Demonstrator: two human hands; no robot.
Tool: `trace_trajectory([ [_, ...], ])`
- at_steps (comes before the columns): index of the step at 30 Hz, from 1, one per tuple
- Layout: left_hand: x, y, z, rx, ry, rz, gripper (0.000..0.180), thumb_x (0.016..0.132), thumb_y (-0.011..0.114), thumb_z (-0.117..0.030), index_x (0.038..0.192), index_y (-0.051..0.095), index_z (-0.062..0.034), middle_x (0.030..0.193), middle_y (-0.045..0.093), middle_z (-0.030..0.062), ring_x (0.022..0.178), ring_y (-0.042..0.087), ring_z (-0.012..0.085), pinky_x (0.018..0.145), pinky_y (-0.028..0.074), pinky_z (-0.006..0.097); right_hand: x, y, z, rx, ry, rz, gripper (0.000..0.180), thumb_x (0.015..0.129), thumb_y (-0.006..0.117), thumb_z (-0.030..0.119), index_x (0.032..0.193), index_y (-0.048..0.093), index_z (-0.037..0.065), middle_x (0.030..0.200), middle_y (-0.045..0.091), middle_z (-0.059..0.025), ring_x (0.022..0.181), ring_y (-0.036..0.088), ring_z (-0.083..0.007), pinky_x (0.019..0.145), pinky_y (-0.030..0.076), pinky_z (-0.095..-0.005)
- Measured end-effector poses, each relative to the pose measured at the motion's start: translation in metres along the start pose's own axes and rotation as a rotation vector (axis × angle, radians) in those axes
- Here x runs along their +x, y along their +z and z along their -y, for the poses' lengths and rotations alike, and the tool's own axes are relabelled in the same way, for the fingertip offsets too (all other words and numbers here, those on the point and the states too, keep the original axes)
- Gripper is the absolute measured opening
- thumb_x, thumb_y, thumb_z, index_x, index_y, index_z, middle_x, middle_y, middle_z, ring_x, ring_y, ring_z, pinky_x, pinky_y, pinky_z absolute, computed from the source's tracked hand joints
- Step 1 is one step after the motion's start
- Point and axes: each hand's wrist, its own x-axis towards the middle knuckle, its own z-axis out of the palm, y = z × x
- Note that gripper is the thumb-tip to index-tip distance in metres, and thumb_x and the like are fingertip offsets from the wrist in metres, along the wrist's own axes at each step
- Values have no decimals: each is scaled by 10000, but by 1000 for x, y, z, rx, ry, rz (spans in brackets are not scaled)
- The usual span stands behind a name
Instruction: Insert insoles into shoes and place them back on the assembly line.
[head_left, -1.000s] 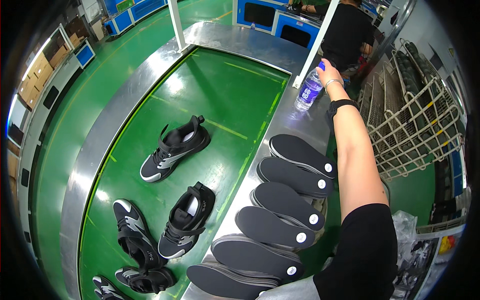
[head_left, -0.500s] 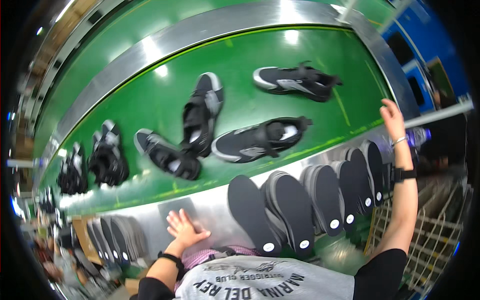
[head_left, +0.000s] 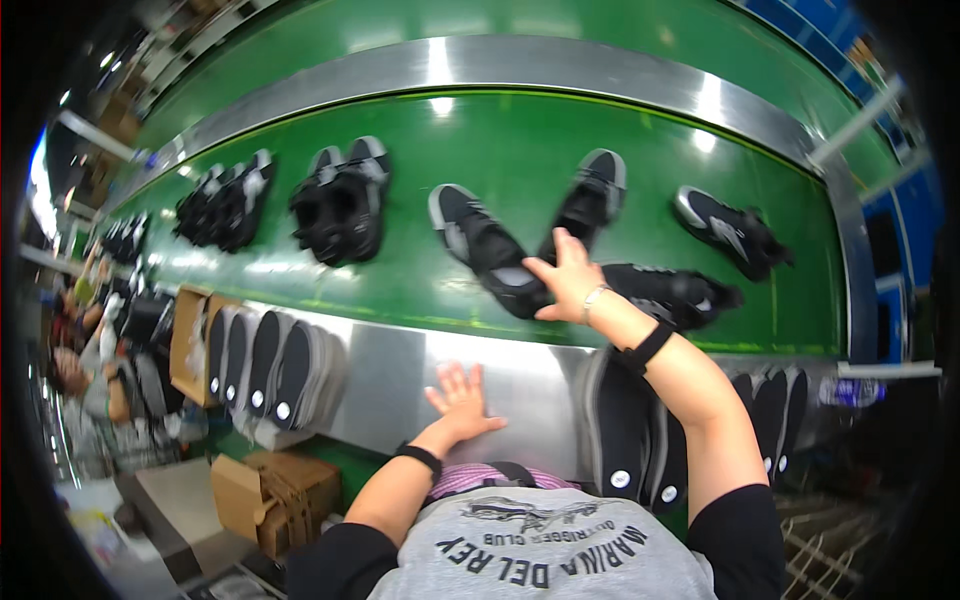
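My left hand [head_left: 462, 403] lies with fingers spread on the bare steel ledge [head_left: 400, 370] at the near edge of the green belt. Farther forward, my right hand [head_left: 572, 282] reaches over the heels of two black-and-grey sneakers, fingers and thumb apart; whether it touches them is unclear. The left sneaker [head_left: 478, 240] points away to the left, and its partner [head_left: 597, 192] points away to the right, partly covered by the hand. Behind my right wrist lies another dark sneaker [head_left: 680, 292], partly hidden by my arm. One more sneaker [head_left: 730, 232] rests farther right.
Stacked black insoles [head_left: 615, 425] stand on the ledge beside my right arm, and more insoles [head_left: 300, 370] on the left. Sneaker pairs [head_left: 340, 205] line the belt leftward. A cardboard box [head_left: 285, 500] sits below left. A purple-labelled bottle [head_left: 850, 390] lies at right. People work at far left.
My right hand has come from the belt's far right end to the heels of the two angled sneakers. The view has swung left; my left hand stays spread on the ledge.
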Motion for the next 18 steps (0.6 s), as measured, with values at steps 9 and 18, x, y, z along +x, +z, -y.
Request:
trace_trajectory([
  [9,0,8,9,-112,82,-72,1075,633,629,-495,1344,-85,-122,1330,-207,277,1201,-230,467,855,-78,680,26,4,20,-117,-34,20,608,583,716,317,1140,479,269,925,465,-139,900,500,-302,706,463,-389],
  [18,-1,-7,23,-644,157,-328,887,729,550,-481,1329,55,-54,1349,84,224,1253,41,384,966,62,551,29,4,48,-90,-58,57,332,611,684,349,917,620,238,821,522,-92,838,537,-273,696,462,-360],
])
